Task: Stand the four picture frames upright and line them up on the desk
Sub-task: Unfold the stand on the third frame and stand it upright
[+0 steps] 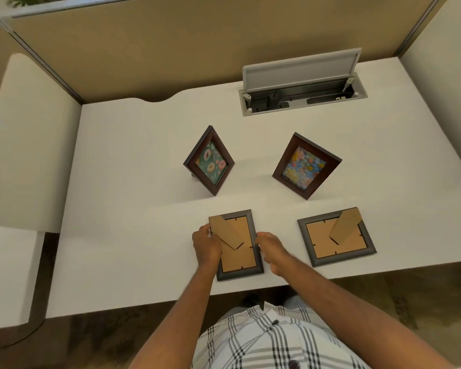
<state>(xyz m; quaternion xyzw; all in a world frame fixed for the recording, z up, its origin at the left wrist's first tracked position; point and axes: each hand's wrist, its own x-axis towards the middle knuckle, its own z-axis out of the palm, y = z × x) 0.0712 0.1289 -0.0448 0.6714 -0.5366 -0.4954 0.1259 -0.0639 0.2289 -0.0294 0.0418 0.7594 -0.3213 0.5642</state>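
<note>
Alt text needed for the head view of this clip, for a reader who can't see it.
Both hands, left hand and right hand, grip the sides of a face-down frame on the white desk. Another face-down frame lies to its right; beyond them the donut frame and flower frame stand upright.

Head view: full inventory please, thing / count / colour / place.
standing frames: 2, dark brown, mid desk; doughnut picture on the left, flower picture on the right, both turned at angles
face-down frames: 2, dark rims with tan cardboard backs and stands, near edge; one between the hands, one to its right
desk: 1, white
cable box: 1, grey, lid open, far right of desk
partition: 1, tan, behind desk
plaid shirt: 1, white and grey, bottom of view
left hand: grip on the near frame's left edge
right hand: at its right edge
</note>
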